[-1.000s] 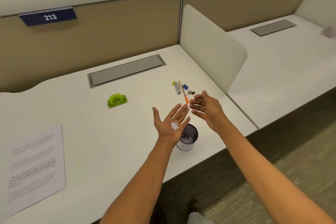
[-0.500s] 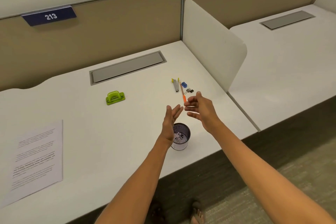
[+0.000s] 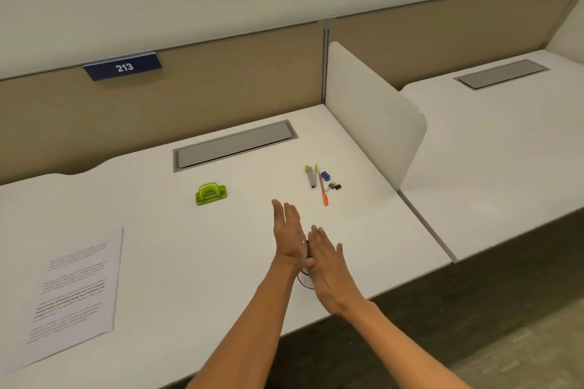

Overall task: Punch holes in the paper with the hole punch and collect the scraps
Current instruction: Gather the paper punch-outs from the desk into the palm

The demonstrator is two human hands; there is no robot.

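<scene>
- Left hand (image 3: 289, 235): fingers straight, palm facing the right hand, holding nothing, raised over the desk (image 3: 158, 230) near its front edge.
- Right hand (image 3: 328, 265): fingers straight, set against the left hand, holding nothing.
- Cup (image 3: 305, 281): mostly hidden beneath both hands; only a sliver of rim shows.
- Hole punch (image 3: 210, 194): green, on the desk, well apart from the hands.
- Paper (image 3: 76, 284): printed sheet lying flat at the desk's left.
- Orange pen (image 3: 323, 191), binder clip (image 3: 333, 187): grouped beyond the hands.
</scene>
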